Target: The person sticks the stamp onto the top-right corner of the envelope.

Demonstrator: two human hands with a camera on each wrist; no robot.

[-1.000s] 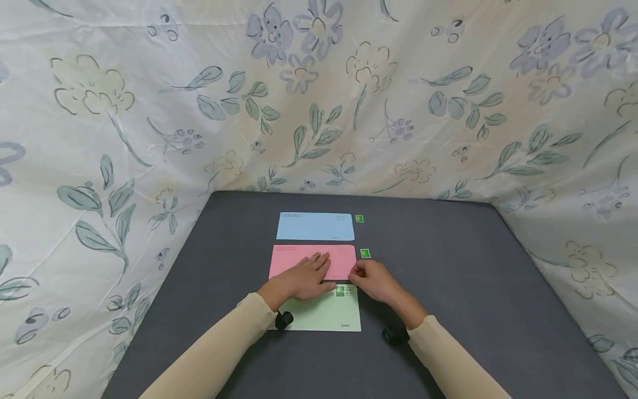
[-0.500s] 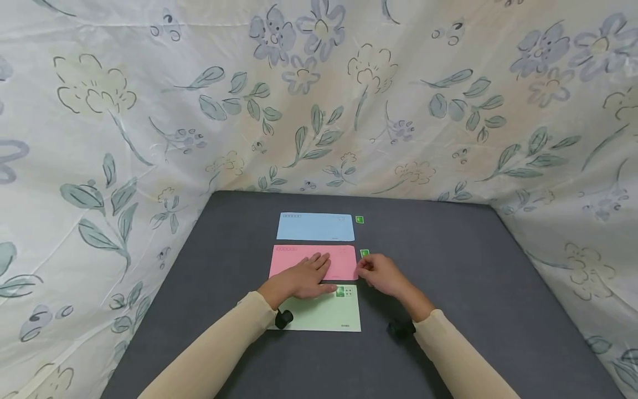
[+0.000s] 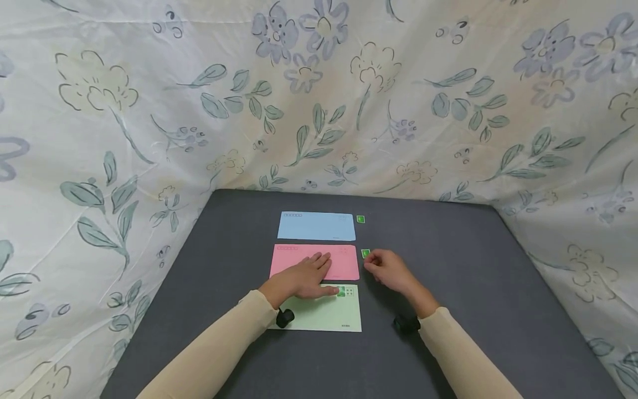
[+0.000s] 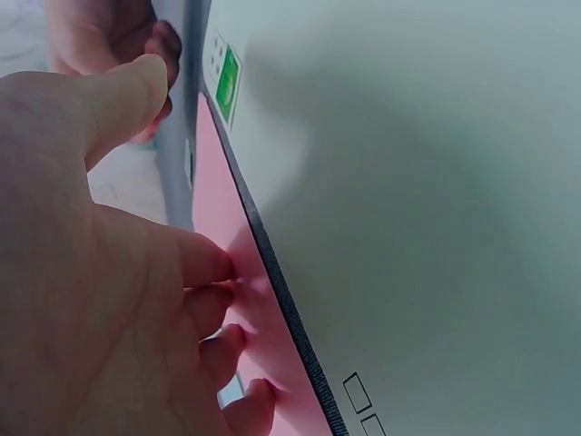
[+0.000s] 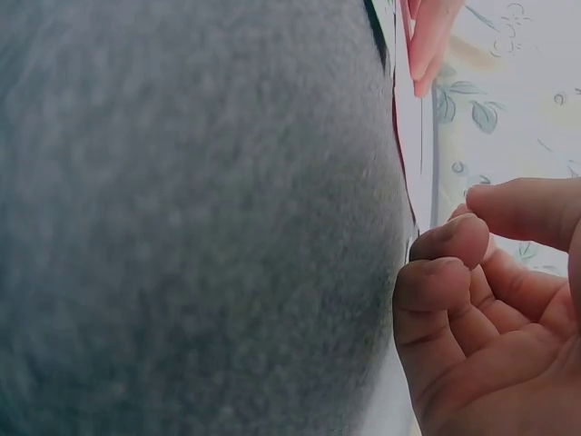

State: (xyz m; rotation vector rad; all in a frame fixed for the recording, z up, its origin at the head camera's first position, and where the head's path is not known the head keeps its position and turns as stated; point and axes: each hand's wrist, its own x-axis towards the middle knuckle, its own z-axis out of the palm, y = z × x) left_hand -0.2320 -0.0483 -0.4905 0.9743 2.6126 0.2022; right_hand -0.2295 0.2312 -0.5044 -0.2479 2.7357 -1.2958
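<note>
My left hand [image 3: 303, 279] lies palm down with its fingers spread on a pink envelope [image 3: 345, 265]. Its thumb reaches over the top edge of a pale green envelope [image 3: 324, 317], beside that envelope's green stamp [image 3: 341, 291]. In the left wrist view the fingertips [image 4: 259, 395] rest on the pink paper. My right hand [image 3: 392, 271] is just right of the pink envelope, its fingertips close beside a loose green stamp [image 3: 366, 253]. Its fingers are loosely curled, thumb near the index finger, and the right wrist view shows nothing between them.
A light blue envelope [image 3: 316, 226] lies beyond the pink one, with another loose green stamp [image 3: 361, 219] at its right. The dark grey tabletop [image 3: 448, 249] extends on both sides of the row. A floral cloth [image 3: 319, 111] hangs behind and around the table.
My right hand has moved from the pink envelope's lower right corner to the right and slightly away, beside the loose stamp. My left hand stays on the pink envelope.
</note>
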